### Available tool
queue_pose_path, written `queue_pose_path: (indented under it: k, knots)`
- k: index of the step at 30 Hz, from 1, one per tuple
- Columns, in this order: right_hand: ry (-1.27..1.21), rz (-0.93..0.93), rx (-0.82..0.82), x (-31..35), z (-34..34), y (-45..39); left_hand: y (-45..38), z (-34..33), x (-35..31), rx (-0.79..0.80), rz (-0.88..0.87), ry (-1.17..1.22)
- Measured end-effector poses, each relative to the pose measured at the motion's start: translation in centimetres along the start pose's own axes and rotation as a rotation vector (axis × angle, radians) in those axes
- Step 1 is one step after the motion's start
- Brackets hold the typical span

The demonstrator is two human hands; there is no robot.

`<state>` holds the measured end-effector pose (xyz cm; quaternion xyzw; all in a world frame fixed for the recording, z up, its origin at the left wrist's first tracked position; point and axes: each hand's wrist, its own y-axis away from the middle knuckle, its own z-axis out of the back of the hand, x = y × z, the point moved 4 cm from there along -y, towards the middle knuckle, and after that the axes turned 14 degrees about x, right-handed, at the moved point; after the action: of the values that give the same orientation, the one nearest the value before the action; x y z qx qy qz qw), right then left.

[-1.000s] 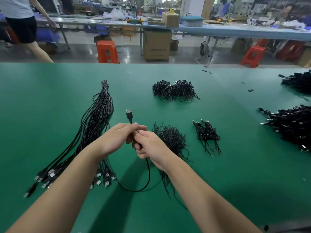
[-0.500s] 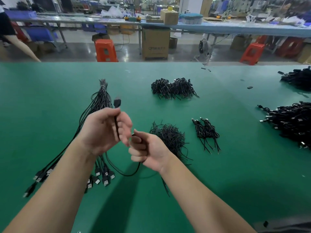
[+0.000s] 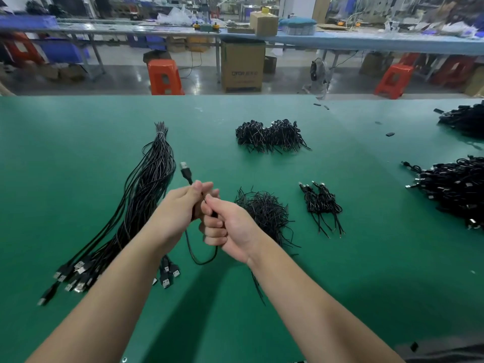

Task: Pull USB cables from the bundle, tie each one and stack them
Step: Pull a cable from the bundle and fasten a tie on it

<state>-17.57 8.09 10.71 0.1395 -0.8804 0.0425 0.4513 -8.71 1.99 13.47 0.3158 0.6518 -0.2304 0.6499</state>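
Left hand (image 3: 180,208) and right hand (image 3: 227,226), fingers curled on one black USB cable (image 3: 186,173) above the green table (image 3: 366,258), mid-coiling; small stack of tied cables (image 3: 322,203) done, long black untied bundle (image 3: 141,203) remains.

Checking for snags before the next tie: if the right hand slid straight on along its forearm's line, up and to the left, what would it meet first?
The left hand, already touching the right hand around the cable; beyond it probably the bundle.
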Motion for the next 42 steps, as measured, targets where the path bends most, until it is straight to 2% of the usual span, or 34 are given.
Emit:
queue_pose_path:
  k: [2, 5, 8, 10, 13, 16, 18, 20, 24, 25, 29, 32, 35, 38, 40, 42]
  knots:
    - [-0.045, -0.001, 0.026, -1.1, -0.5, -0.2, -0.5, -0.4, 0.0, -0.08, -0.104, 0.289]
    - [-0.119, -0.024, 0.044, -2.5, -0.6, -0.2, -0.9, 0.2, -1.2, -0.11, -0.175, 0.656]
    - [-0.248, -0.02, 0.063, -2.6, 0.1, 0.1, -0.6, 1.1, -2.4, 0.001, -0.149, 0.732]
    - [-0.294, -0.018, 0.087, -2.3, 0.6, 0.1, 0.0, 1.0, -2.8, 0.19, -0.102, 0.559]
    - [-0.211, -0.038, 0.084, -1.8, 1.1, 0.1, 0.9, 0.7, -2.8, 0.5, -0.002, 0.107]
    - [-0.169, -0.035, 0.018, -1.1, 2.0, 0.4, 1.5, 0.7, -2.1, 0.659, 0.173, -0.312]
    - [-0.203, -0.022, 0.006, -0.4, 2.6, 0.8, 1.4, 0.9, -1.0, 0.597, 0.304, -0.537]
    - [-0.196, -0.013, 0.007, 0.0, 2.9, 1.1, 0.9, 1.1, -0.1, 0.417, 0.343, -0.69]
    - [-0.166, -0.008, 0.003, -0.4, 2.1, 0.9, -0.6, 1.5, 0.9, 0.018, 0.19, -0.88]
    - [-0.181, 0.004, 0.009, -0.4, 2.0, 0.8, -0.8, 1.4, 1.1, -0.033, 0.119, -0.767]
    - [-0.191, 0.033, 0.064, 0.0, 1.6, 0.4, -1.2, 0.3, 0.6, -0.06, -0.16, 0.081]
    - [-0.191, 0.014, 0.075, -0.9, 1.3, 0.0, -1.8, 0.3, -0.8, -0.123, -0.274, 0.421]
    - [-0.222, 0.001, 0.067, -1.9, 1.4, -0.2, -1.8, 0.5, -2.7, -0.089, -0.27, 0.657]
    - [-0.269, 0.012, 0.083, -1.9, 1.8, -0.1, -1.0, 0.7, -3.7, 0.114, -0.201, 0.667]
    - [-0.277, 0.024, 0.108, -1.3, 1.9, 0.0, -0.1, 0.9, -3.9, 0.318, -0.162, 0.438]
    - [-0.226, 0.028, 0.129, -0.5, 2.0, 0.1, 0.9, 1.0, -3.7, 0.504, -0.097, 0.096]
